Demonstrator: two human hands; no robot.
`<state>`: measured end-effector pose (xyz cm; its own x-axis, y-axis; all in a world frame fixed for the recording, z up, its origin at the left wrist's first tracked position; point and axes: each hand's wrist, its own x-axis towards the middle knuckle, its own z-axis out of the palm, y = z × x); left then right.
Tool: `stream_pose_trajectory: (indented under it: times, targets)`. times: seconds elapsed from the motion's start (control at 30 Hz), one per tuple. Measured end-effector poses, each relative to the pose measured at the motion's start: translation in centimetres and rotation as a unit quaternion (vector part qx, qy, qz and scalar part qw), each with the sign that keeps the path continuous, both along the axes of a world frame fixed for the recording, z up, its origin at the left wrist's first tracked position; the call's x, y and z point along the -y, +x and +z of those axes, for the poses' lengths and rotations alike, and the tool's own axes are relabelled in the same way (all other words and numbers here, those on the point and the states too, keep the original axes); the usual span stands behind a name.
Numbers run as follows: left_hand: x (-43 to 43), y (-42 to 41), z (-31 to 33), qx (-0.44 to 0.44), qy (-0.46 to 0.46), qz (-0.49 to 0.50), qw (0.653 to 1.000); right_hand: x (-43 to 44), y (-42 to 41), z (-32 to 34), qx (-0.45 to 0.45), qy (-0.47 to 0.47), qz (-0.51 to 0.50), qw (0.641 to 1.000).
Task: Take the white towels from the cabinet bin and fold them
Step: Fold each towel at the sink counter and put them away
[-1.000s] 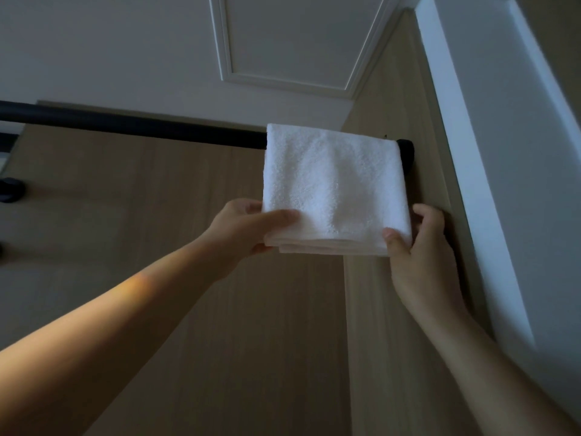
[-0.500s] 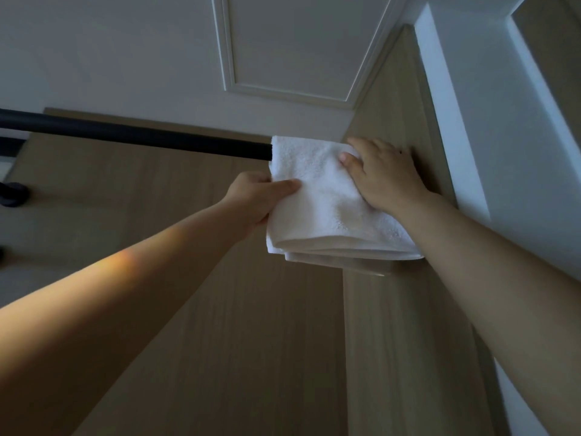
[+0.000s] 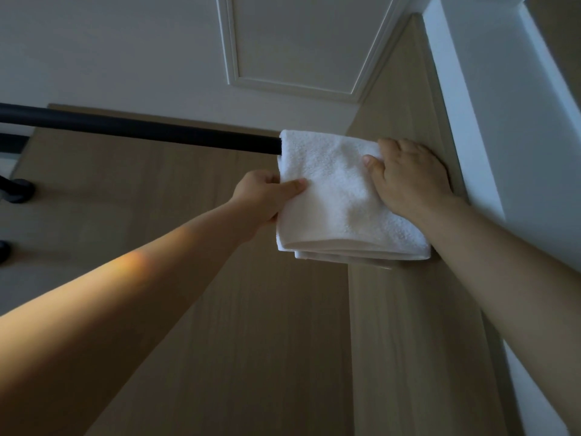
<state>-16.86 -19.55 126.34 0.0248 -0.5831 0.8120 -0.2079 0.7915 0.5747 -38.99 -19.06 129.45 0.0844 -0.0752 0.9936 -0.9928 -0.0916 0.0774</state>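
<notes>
A folded white towel (image 3: 339, 196) hangs over the right end of a black rail (image 3: 141, 132), high up against a wooden panel. My left hand (image 3: 267, 196) pinches the towel's left edge, thumb on the front face. My right hand (image 3: 408, 177) lies over the towel's upper right part, fingers curled over the top where it crosses the rail, thumb pressing on the front. The rail's right end is hidden under the towel. The towel's lower edge shows several stacked layers.
The wooden panel (image 3: 251, 341) fills the view below the rail. A white wall corner (image 3: 490, 121) stands close on the right. The white ceiling (image 3: 283, 42) with moulding is above. A black rail bracket (image 3: 17, 190) sits at the far left.
My right hand rose from the towel's lower right corner to its top at the rail. My left hand shifted up along the left edge. The towel's bottom has swung toward me.
</notes>
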Motion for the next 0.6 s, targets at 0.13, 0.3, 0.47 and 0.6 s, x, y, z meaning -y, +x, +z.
stream_pose_trajectory:
  times: [0.13,0.3,0.47,0.6]
  targets:
    - [-0.2,1.0,-0.9,0.022,-0.018,0.020,0.999,-2.0,0.4,-2.2,-0.003,-0.014,0.008,1.000]
    - [-1.9,2.1,-3.3,0.120,-0.070,0.131,0.982,-5.1,1.8,-8.1,-0.032,-0.017,0.078,0.996]
    - [-4.0,3.7,-9.1,0.162,-0.078,0.167,0.969,-8.3,3.7,-14.9,-0.036,0.050,0.117,0.991]
    - [-5.0,5.0,-15.6,0.219,-0.096,0.184,0.954,-10.1,4.9,-20.3,-0.035,0.119,0.122,0.985]
